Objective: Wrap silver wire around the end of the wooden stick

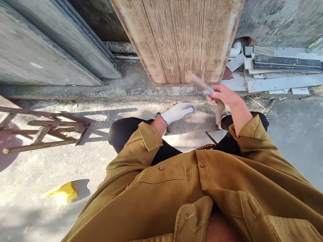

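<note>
My left hand [178,112] wears a white knitted glove and is low over the ground between my knees. Its fingers are curled together, and a greyish patch shows at the fingertips; whether that is a held thing or the glove itself I cannot make out. My bare right hand [224,95] is closed round a tan stick-like tool with a silver band [199,82]. Its far end is blurred by motion and points up-left toward the foot of a worn wooden panel [186,43]. Another tan piece [220,111] hangs below my right fingers; whether it joins the tool is unclear.
Grey slabs [45,43] lean at the upper left. A wooden frame like a stool or ladder [50,129] lies at left, near a yellow object [63,193] on the concrete. Stacked boards [285,80] and a white pipe [236,49] are at right.
</note>
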Tool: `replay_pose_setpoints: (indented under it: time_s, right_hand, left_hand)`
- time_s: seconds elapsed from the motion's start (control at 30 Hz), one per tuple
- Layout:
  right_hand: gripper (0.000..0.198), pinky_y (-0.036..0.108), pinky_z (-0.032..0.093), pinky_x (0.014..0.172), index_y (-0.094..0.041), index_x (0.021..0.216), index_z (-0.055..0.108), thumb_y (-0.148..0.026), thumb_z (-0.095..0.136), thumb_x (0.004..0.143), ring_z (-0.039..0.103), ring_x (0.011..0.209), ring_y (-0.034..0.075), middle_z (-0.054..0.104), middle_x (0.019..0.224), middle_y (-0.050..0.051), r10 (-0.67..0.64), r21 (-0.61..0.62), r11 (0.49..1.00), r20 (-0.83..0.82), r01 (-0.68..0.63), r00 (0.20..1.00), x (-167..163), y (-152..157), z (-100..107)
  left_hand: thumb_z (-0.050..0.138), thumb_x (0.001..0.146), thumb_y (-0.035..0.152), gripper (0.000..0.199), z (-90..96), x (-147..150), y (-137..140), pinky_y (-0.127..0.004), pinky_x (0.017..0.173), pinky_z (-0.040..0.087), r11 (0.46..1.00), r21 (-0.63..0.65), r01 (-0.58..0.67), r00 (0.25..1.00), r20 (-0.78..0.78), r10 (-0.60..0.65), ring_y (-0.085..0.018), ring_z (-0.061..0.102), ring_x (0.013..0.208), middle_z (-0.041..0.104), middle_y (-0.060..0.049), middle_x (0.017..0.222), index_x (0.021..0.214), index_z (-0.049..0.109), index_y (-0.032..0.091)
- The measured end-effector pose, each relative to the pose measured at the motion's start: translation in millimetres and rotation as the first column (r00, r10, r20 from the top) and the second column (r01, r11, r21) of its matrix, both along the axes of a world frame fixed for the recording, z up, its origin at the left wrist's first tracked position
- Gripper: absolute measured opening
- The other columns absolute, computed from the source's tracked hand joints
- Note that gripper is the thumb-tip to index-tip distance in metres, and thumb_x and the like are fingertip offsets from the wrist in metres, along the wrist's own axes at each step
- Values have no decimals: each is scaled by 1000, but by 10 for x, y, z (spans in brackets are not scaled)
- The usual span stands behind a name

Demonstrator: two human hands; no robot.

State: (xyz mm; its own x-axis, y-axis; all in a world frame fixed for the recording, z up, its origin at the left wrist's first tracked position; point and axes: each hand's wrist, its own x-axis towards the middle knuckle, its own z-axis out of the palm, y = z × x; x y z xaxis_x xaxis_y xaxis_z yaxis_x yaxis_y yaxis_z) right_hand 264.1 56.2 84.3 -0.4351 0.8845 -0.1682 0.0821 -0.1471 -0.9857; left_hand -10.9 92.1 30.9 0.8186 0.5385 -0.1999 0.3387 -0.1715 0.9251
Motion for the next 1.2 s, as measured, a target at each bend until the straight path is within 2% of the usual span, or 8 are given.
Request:
replay_pose_setpoints:
  time_s: [0.17,0.3,0.43,0.67,0.77,0.9,1.03,1.2]
  right_hand:
    - [38,27,42,60,-22,91,54,-55,68,104,51,64,14,60,80,3,-412,35,907,288,420,865,-49,117,-192]
    - [24,31,40,68,-18,92,60,-36,67,107,59,77,20,68,92,10,-150,55,981,818,184,555,-197,115,-226]
    - [22,32,36,67,-16,95,67,-35,69,105,60,81,22,71,94,11,229,-168,966,909,-195,348,-288,76,-220]
    - [18,26,43,66,-19,90,68,-36,73,92,57,66,14,61,71,-3,680,-361,733,405,-576,612,-245,27,-167]
    - [29,25,45,65,-18,94,67,-43,79,86,57,65,13,64,75,-3,541,-168,840,193,-516,818,-161,-1,-65]
    - [48,24,43,60,-20,88,58,-61,81,89,49,60,11,59,73,-1,23,21,1000,36,-24,999,-55,3,-20]
    - [34,26,42,61,-21,84,55,-42,74,101,51,64,14,59,74,2,-297,26,948,426,317,854,-35,61,-89]
    - [25,31,37,72,-17,88,62,-34,71,103,57,79,21,65,85,8,-138,90,989,860,119,492,-98,97,-86]
  left_hand:
    - [53,98,41,32,112,6,-63,-24,55,34,989,-138,61,997,-36,-66,-11,42,52,51,4,59,96,73,15]
    - [56,95,43,34,159,-2,-61,-25,59,38,989,-67,133,987,-81,-138,-12,46,56,56,4,63,95,76,16]
    - [55,91,44,34,136,-49,-3,-26,71,47,995,70,71,991,-116,-63,-15,60,71,70,0,77,91,76,17]
    - [53,93,49,39,121,-173,116,-29,83,52,986,156,-66,993,-86,80,-18,65,82,76,-3,89,93,75,16]
    - [53,91,45,34,64,-122,87,-27,72,48,987,97,-125,981,-138,137,-17,60,73,69,-1,80,94,73,17]
    - [55,92,43,31,-23,-20,-6,-27,68,45,998,-7,64,977,-203,-64,-16,56,67,63,1,72,91,73,18]
    - [58,91,47,34,2,-23,-31,-25,69,45,972,-67,226,968,-97,-232,-14,56,69,68,-1,79,92,76,18]
    - [60,93,49,38,124,-131,53,-25,66,45,990,-73,117,993,-6,-118,-13,55,67,69,-2,79,95,77,15]
